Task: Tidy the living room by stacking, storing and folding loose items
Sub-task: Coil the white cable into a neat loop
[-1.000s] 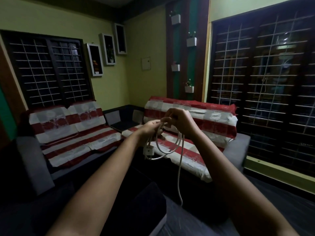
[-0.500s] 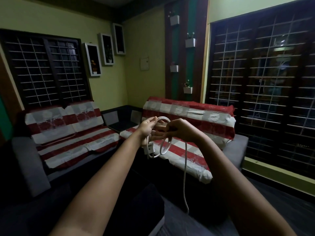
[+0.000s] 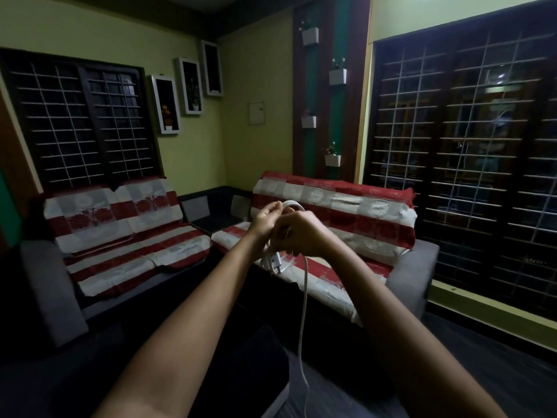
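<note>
Fingers (image 3: 272, 210) of both hands grip white cable (image 3: 303, 300).

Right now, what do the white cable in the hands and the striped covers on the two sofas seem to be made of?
White cable: probably plastic-sheathed, smooth and slightly glossy; it bends into soft loops and hangs limp. Its white plug looks like hard plastic.
Striped covers: woven cloth, matte, red and white with a flower pattern; they wrinkle and drape over the grey sofa, which seems upholstered in fabric.
</note>
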{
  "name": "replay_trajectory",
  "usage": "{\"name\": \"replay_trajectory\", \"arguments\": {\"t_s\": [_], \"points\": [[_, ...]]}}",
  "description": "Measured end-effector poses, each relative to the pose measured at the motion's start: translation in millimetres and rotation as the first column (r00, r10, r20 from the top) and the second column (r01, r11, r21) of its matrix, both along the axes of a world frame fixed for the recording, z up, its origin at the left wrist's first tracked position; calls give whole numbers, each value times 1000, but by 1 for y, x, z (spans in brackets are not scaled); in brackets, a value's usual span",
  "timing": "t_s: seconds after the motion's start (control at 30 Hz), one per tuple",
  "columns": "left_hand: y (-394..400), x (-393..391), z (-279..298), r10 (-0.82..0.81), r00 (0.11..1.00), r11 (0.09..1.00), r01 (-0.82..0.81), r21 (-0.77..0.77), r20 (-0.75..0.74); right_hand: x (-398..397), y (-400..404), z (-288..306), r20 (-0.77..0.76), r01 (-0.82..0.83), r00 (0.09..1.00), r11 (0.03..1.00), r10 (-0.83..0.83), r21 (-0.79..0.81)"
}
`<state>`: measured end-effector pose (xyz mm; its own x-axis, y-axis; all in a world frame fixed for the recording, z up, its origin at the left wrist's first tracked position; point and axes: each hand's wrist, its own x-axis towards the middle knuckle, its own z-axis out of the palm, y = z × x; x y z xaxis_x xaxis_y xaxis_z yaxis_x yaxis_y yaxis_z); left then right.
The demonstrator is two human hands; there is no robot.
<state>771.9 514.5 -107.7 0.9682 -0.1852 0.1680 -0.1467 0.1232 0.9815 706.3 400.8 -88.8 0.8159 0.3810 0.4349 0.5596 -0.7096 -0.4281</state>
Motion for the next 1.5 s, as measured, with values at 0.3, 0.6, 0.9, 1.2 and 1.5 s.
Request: {"name": "replay_trajectory", "arguments": {"t_s": [0.3,0.6,0.9,1.2,1.5], "points": [[3,-20,14,-228,973,885,219,410,-29,1,-18,-2,4,94,995,963,-98,255],[16,-12,32,-179,984,984,179,22,-16,-8,-31,-40,-279,-48,896,699,347,714],[49,-9,46,-261,962,948,270,170,-77,-16,-56,-17,-214,14,973,900,88,436],[39,-34,51,-496,840,861,509,2,-221,-6,-66,31,-186,211,972,873,-142,439],[14,-45,69,-514,858,844,507,-174,3,-8,-63,-31,-260,73,927,549,270,832]]}}
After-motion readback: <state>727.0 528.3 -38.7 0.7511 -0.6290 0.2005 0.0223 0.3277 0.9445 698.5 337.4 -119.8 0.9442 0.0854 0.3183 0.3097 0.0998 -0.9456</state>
